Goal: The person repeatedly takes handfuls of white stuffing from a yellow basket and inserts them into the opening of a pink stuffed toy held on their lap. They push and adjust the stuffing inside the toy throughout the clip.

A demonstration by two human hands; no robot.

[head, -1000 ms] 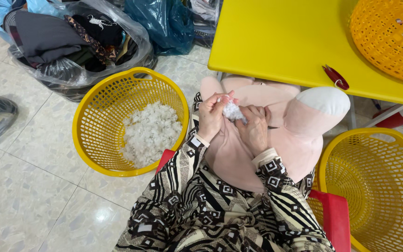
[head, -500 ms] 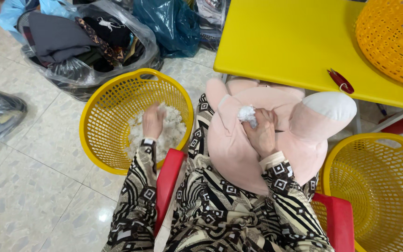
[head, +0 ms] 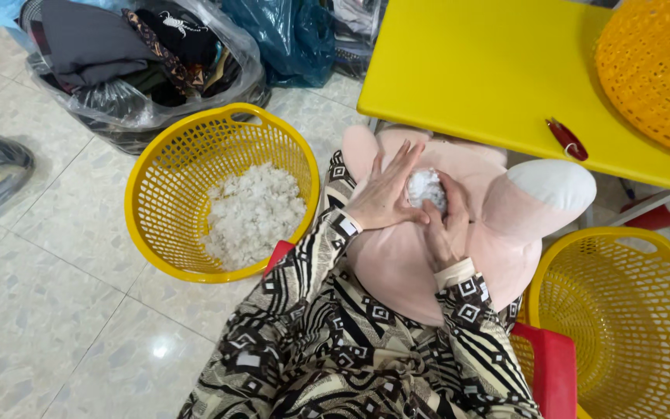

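since the half-second-earlier frame the left hand (head: 385, 194) has been brought back from the yellow basket of white stuffing (head: 251, 213) on the floor and is now laid flat against the clump of white stuffing (head: 426, 186) at the pink plush toy (head: 443, 240) on the lap. the fingers of that hand are stretched nearly straight and a little apart, pressed against the side of the clump rather than clamped on it. the right hand (head: 445, 225) is curled around the clump from below and behind, its fingers bent and closed on the fibre. the clump is thus held between both hands, on top of the toy, just below the edge of the yellow table (head: 467, 77). for the step in hand, judged from these positions, the fibre is best kept compact between palm and curled fingers so that no loose wisps are shed, and pressure is best applied evenly while the toy's pink fabric is steadied on the lap; whether an opening lies under the clump cannot be told. a small red tool (head: 566, 140) lies on the table, an orange basket (head: 653, 70) stands beside it, and another yellow basket (head: 622, 318) sits at the right, by the red chair (head: 552, 372).
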